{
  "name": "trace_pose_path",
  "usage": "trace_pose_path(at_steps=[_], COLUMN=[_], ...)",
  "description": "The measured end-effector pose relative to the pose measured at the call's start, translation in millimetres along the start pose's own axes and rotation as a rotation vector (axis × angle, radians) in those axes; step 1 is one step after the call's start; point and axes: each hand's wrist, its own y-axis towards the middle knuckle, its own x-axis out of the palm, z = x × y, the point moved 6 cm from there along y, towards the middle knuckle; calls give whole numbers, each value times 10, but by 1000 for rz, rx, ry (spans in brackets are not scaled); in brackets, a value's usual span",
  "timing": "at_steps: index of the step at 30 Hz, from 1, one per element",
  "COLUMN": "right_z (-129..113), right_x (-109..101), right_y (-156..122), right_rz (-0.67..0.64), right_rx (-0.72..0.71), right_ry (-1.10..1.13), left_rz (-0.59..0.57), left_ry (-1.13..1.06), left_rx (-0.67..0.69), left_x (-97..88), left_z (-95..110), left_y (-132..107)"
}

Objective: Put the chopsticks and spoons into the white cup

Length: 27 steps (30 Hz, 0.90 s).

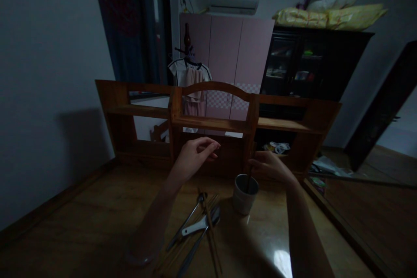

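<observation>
My right hand (pixel 271 165) is closed in a pinch on a thin dark stick, a chopstick (pixel 249 179), whose lower end stands inside a pale cup (pixel 244 194) on the wooden desk (pixel 97 226). My left hand (pixel 195 155) hovers in the air left of the cup, fingers loosely curled with thumb and forefinger close together, nothing visible in them. Below it on the desk lies a loose pile of utensils (pixel 200 226): metal spoons and several wooden chopsticks.
A wooden shelf unit (pixel 215 124) stands along the desk's back edge. Behind it are a pink wardrobe (pixel 234 52), hanging clothes (pixel 190 78) and a dark glass cabinet (pixel 302 69). The desk's right edge drops to the floor (pixel 374 208). The room is dim.
</observation>
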Motion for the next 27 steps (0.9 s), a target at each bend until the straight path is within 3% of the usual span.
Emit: trace_pose_path(at_steps=[4, 15, 27], right_z=[141, 580, 682], right_x=[81, 245, 296], right_y=[17, 142, 156], right_rz=[-67, -37, -113], right_rx=[59, 79, 79], right_ry=[93, 103, 147], left_rz=[-6, -32, -28], left_ry=[16, 25, 42], left_rx=[19, 18, 6], left_x=[1, -52, -109], left_z=[5, -11, -1], left_y=[8, -2, 16])
